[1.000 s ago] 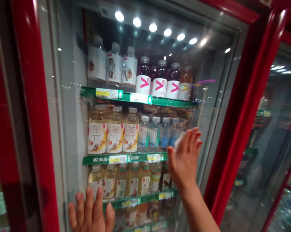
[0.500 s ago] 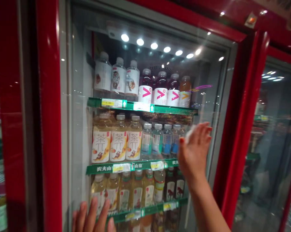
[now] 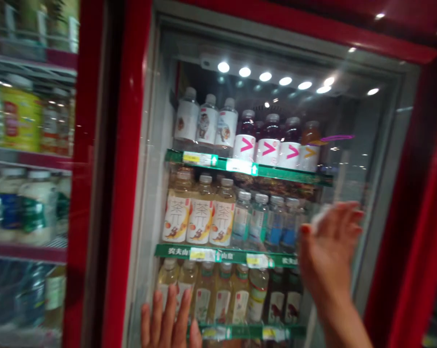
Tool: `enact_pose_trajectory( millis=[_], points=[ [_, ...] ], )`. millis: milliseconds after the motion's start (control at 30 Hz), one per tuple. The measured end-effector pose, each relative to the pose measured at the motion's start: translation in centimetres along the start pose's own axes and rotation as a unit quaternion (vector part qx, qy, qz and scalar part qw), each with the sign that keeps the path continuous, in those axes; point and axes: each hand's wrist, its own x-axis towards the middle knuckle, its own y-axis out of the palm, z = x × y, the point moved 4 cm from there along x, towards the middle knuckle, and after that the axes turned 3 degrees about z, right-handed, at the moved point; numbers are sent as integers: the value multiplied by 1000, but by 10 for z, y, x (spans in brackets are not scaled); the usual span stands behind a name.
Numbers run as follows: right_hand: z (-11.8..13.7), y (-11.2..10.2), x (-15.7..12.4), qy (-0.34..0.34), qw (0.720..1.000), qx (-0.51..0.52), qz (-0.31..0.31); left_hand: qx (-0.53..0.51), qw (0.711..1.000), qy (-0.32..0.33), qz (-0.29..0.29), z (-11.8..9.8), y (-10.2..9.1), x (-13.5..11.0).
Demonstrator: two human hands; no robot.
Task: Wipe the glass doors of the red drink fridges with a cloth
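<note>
My left hand point(image 3: 171, 321) is open at the bottom of the view, its fingers spread against or just before the glass door point(image 3: 352, 188) of a drinks fridge. Higher up on the right, my right hand point(image 3: 329, 251) is raised at the glass with its fingers bent forward. A small white wad point(image 3: 320, 216), like tissue or cloth, shows between its thumb and fingers; most of it is hidden. Behind the glass stand tea bottles point(image 3: 199, 220) with white labels, clear bottles point(image 3: 258, 220) with blue-green labels and dark purple bottles point(image 3: 268, 145).
Green shelf edges point(image 3: 276, 172) carry price tags. The door's red frame point(image 3: 126, 193) runs down the left side, and another red post point(image 3: 417, 241) stands on the right. Further left is a second fridge with bottles and a yellow pack point(image 3: 21, 121), blurred.
The view has swung left, so the fridge appears further right and more of the left fridge shows. My hands keep nearly the same pose at the glass.
</note>
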Motion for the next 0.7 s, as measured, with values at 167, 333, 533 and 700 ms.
enact_pose_trajectory(
  millis=[167, 333, 533, 700],
  points=[
    [84, 20, 31, -24, 999, 36, -14, 3, 1000, -9, 0, 2, -1, 4],
    [236, 35, -49, -375, 923, 81, 5, 19, 997, 68, 20, 8, -7, 0],
    [119, 15, 46, -122, 992, 38, 8, -25, 1000, 1, 18, 6, -5, 0],
    [186, 22, 64, -185, 977, 87, 57, -29, 999, 10, 26, 3, -5, 0]
  ],
)
